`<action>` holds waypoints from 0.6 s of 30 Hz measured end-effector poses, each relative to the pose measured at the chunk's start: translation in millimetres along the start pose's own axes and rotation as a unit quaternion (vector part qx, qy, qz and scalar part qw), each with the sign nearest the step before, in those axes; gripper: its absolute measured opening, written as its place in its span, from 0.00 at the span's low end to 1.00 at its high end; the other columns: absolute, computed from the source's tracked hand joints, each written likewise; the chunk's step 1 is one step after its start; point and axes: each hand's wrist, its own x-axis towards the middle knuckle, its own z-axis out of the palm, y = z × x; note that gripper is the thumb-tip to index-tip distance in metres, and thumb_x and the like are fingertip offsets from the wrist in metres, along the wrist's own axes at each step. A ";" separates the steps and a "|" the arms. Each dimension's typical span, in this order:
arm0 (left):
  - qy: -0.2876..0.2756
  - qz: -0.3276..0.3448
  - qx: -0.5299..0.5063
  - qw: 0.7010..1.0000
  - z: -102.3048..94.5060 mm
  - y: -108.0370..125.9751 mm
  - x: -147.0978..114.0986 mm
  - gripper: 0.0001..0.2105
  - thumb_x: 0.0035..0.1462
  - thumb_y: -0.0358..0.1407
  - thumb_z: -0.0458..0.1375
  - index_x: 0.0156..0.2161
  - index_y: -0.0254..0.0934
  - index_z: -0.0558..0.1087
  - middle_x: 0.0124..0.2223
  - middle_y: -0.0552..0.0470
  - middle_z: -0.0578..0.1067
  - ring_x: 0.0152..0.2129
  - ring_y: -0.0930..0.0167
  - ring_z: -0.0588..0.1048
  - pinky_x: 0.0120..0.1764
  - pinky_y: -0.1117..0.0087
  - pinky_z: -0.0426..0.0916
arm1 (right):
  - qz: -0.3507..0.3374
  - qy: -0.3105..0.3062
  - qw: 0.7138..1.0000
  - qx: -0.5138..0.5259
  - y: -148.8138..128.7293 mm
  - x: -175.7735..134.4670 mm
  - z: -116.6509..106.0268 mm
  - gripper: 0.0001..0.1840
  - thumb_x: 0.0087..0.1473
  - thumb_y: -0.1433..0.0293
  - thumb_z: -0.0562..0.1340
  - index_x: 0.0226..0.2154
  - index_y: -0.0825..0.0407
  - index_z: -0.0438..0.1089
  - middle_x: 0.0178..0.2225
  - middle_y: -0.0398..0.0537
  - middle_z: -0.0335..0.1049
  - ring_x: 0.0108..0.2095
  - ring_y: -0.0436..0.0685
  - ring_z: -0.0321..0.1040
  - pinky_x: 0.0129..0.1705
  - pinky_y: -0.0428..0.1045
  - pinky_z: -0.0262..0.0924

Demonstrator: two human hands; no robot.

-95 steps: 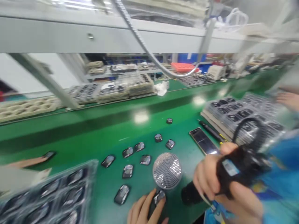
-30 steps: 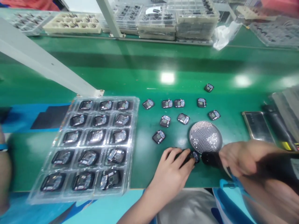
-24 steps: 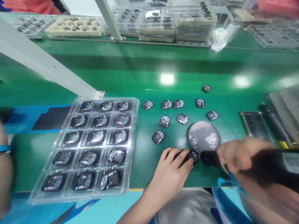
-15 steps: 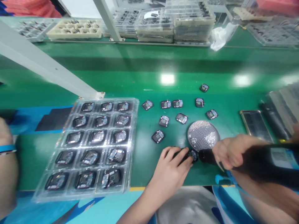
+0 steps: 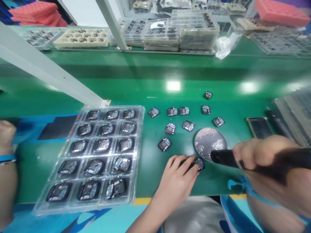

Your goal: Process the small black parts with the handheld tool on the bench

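Green bench mat (image 5: pixel 136 81), stacked trays (image 5: pixel 179 32) behind. Clear tray (image 5: pixel 139 111): 15 modules. Nine loose modules, near edge. Left hand (image 5: pixel 178 183) pinches one module (image 5: pixel 199 163) beside sparkly disc (image 5: pixel 210 142). Right hand (image 5: pixel 259 155) clenched round black driver (image 5: pixel 224 157).

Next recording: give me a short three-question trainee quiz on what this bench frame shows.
1. True or false: the right hand holds a black power driver.
2. What does the left hand pin to the green bench?
3. The clear tray at left holds modules in: A) 2 columns B) 3 columns C) 5 columns.

Key:
1. True; its grip is closed round the tool.
2. A small black module, just below the round perforated dish.
3. B.
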 end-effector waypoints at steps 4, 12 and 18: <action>0.010 -0.009 -0.002 1.000 1.2 -0.6 -0.7 0.08 0.71 0.32 0.56 0.50 0.37 0.76 0.54 0.52 0.78 0.47 0.65 0.70 0.51 0.60 0.65 | 0.035 -0.013 0.999 0.002 -2.9 1.4 12.0 0.26 0.69 0.48 0.73 0.37 0.51 0.69 0.30 0.51 0.58 0.30 0.63 0.63 0.40 0.60 0.66; 0.007 -0.015 -0.006 1.000 3.2 -0.6 -0.7 0.08 0.70 0.32 0.56 0.50 0.36 0.76 0.54 0.52 0.78 0.47 0.65 0.70 0.51 0.60 0.64 | 0.024 -0.082 0.996 0.021 6.7 5.8 5.1 0.24 0.72 0.50 0.71 0.38 0.52 0.70 0.29 0.52 0.58 0.30 0.63 0.63 0.40 0.58 0.63; 0.005 -0.017 -0.005 1.000 1.8 -0.2 0.3 0.08 0.70 0.32 0.57 0.51 0.37 0.76 0.54 0.52 0.78 0.48 0.65 0.70 0.51 0.60 0.65 | 0.040 -0.045 0.998 0.010 -0.1 -1.8 10.7 0.23 0.73 0.50 0.69 0.39 0.51 0.69 0.31 0.53 0.58 0.33 0.65 0.62 0.44 0.61 0.62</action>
